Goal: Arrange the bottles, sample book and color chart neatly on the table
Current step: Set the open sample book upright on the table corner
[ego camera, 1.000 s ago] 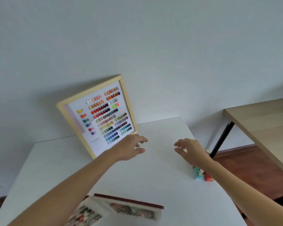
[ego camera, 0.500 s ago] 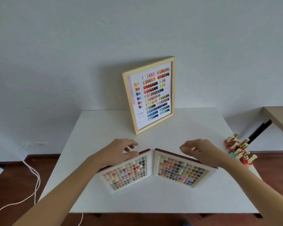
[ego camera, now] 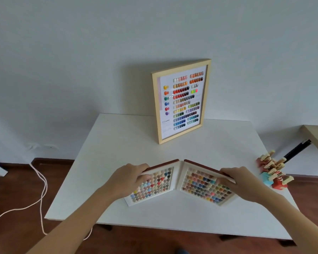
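Both forearms reach forward over the near edge of the white bench [ego camera: 117, 143]. The left hand [ego camera: 128, 177] grips the left leaf of the open sample book [ego camera: 178, 182], fingers curled over its far edge, thumb hidden. The right hand [ego camera: 243, 182] grips the right leaf the same way, fingers bent over its top edge. The book stands in a shallow V on the bench. At the right edge a cluster of bottles [ego camera: 272, 171] stands. Farther back, the framed color chart [ego camera: 182, 99] leans upright against the wall.
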`<state>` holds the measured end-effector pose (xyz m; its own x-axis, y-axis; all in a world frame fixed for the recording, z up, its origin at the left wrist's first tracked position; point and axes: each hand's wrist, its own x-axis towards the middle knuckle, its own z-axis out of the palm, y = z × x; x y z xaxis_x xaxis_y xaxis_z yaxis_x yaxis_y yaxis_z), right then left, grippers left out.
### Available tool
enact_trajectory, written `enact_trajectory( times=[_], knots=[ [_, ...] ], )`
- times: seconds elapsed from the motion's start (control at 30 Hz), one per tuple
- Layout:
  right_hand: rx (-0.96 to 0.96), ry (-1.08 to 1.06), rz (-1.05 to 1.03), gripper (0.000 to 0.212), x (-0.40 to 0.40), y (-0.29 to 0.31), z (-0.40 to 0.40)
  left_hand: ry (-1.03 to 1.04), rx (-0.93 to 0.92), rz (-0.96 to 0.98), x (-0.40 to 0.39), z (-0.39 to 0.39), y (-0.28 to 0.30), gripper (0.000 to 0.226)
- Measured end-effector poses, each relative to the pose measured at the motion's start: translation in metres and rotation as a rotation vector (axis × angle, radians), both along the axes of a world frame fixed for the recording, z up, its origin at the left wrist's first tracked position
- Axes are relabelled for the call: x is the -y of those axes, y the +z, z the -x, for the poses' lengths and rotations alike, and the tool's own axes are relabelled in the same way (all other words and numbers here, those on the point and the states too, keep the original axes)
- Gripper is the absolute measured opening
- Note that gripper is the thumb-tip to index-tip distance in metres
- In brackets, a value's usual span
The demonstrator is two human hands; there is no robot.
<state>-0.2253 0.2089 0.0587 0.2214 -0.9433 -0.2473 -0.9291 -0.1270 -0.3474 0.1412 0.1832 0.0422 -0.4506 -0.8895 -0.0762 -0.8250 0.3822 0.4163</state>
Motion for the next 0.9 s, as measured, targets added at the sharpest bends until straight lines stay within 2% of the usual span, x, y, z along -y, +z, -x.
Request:
enact_trajectory(
  times=[0.17, 0.4, 0.7, 0.9],
  knots=[
    [-0.034, 0.042, 0.022, 0.013, 0.022, 0.003, -0.002, 0.056, -0.002, 0.036, 0.002, 0.000, 0.001, 0.034],
    [-0.011, 0.171, 0.060, 0.015, 0.079, 0.014, -0.042, 0.252, -0.025, 0.059, 0.004, -0.023, 0.011, 0.031],
    [0.072, 0.373, 0.129, 0.022, 0.161, 0.022, -0.151, 0.524, -0.008, 0.136, 0.008, -0.104, 0.018, 0.026],
    [0.121, 0.423, 0.125, 0.023, 0.206, 0.019, -0.239, 0.645, 0.026, 0.101, 0.028, -0.169, 0.012, 0.022]
  ],
)
